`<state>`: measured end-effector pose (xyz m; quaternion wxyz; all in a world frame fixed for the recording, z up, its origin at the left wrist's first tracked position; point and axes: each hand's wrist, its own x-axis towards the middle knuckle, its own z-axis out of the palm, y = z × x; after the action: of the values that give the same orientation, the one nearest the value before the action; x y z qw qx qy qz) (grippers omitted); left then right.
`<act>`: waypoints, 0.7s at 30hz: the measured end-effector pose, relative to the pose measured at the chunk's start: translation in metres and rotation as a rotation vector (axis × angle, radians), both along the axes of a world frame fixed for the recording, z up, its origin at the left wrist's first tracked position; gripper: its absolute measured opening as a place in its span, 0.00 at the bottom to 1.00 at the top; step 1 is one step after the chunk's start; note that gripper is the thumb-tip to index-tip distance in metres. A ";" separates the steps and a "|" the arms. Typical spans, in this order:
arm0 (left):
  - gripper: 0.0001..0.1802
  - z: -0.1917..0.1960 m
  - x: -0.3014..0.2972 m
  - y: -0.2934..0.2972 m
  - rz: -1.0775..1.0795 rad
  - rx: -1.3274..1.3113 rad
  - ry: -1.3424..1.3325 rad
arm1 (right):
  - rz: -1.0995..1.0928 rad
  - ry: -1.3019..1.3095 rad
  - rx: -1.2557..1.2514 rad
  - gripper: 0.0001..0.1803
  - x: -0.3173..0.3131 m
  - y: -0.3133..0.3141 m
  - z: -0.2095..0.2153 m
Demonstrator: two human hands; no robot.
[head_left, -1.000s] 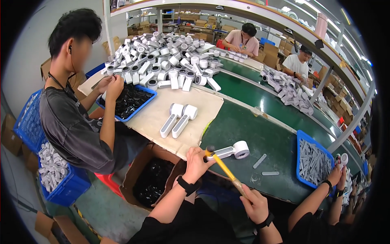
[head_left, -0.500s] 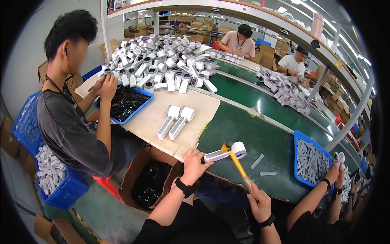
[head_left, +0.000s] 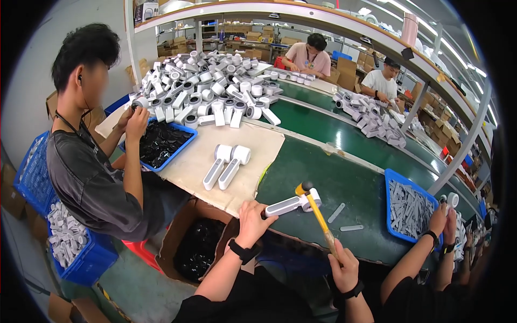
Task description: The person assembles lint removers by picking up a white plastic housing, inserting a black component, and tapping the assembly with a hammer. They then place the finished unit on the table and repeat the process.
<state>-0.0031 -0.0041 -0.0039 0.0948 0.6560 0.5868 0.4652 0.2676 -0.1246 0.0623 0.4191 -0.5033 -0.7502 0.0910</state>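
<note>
Green table (head_left: 344,177) running past several seated workers, with a heap of white parts (head_left: 210,89) at its far end. A beige mat (head_left: 215,156) carries two finished white handheld devices (head_left: 226,166); a blue tray (head_left: 161,142) of black parts lies beside it, and another blue bin (head_left: 410,210) of grey strips at right. Left hand (head_left: 254,218) closed around the handle of a white device (head_left: 293,203) lying on the table edge. Right hand (head_left: 343,267) gripping a wooden-handled mallet (head_left: 318,218), its head touching the device's round end.
</note>
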 end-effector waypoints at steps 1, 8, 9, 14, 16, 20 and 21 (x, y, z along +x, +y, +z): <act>0.17 -0.001 0.001 0.000 -0.004 -0.001 0.001 | -0.004 0.001 -0.001 0.26 0.002 0.000 -0.002; 0.19 0.000 0.001 -0.002 -0.071 0.106 -0.044 | 0.022 0.062 -0.128 0.27 0.010 0.001 -0.004; 0.19 0.001 0.001 -0.003 -0.149 0.092 -0.144 | 0.039 0.148 -0.092 0.28 0.011 0.000 -0.007; 0.16 0.024 0.012 -0.022 -0.339 -0.219 -0.840 | -0.033 0.284 -0.235 0.29 0.011 -0.015 -0.009; 0.17 0.029 -0.002 -0.024 -0.481 -0.544 -1.268 | -0.026 0.295 -0.247 0.29 0.006 -0.017 -0.006; 0.23 0.028 -0.004 -0.030 -0.391 -0.544 -1.138 | 0.058 0.161 -0.209 0.28 -0.001 -0.014 0.001; 0.23 0.025 -0.005 -0.030 -0.362 -0.505 -0.951 | 0.072 0.132 -0.215 0.28 -0.001 -0.013 0.003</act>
<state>-0.0084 -0.0346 0.0214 0.5809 0.4213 0.4506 0.5310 0.2667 -0.1372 0.0649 0.4075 -0.5111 -0.7245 0.2188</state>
